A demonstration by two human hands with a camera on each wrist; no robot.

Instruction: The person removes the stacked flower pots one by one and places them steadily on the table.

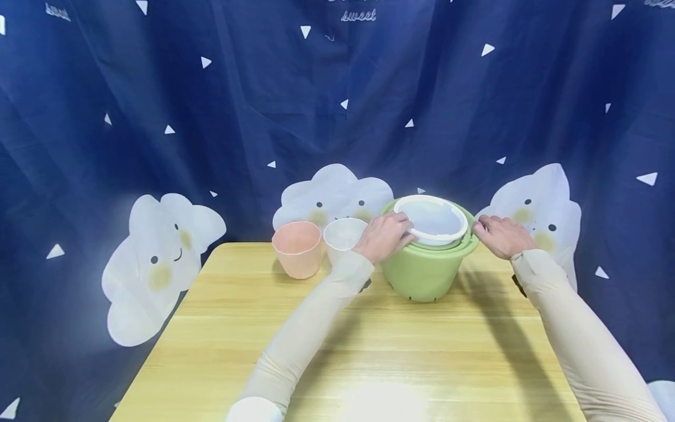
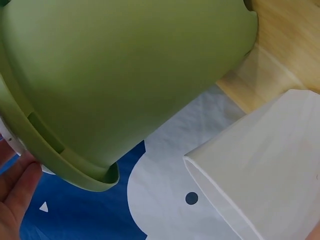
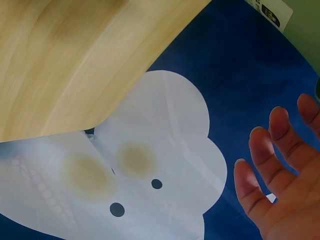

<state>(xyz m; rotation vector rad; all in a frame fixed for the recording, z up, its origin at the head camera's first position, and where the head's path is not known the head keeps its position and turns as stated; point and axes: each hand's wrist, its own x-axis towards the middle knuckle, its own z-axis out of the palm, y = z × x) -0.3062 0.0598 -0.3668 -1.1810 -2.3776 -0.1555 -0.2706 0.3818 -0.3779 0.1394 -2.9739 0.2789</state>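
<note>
White pot in the green one, two cups standing outside

We see the left hand [image 1: 385, 236] pinching the near-left rim of the white pot [image 1: 433, 217], its fingers hooked over the edge. The right hand [image 1: 503, 236] is at the far side of the green pot [image 1: 422, 275], fingers apart and loosely bent, gripping nothing that we can make out; whether it touches the rim we cannot tell.

The white pot sits inside the mouth of the green pot, its rim showing above the green lip. So we judge the nesting of these two largely done, though we cannot tell if the white pot has settled fully or is being raised. What is left looks to be the letting go of its rim.

Left of the green pot, the white cup [image 1: 341, 232] and the pink cup [image 1: 299, 261] stand upright on the table [image 1: 227, 328], outside the nest. Behind hangs a blue curtain [image 1: 316, 99] with clouds.
</note>
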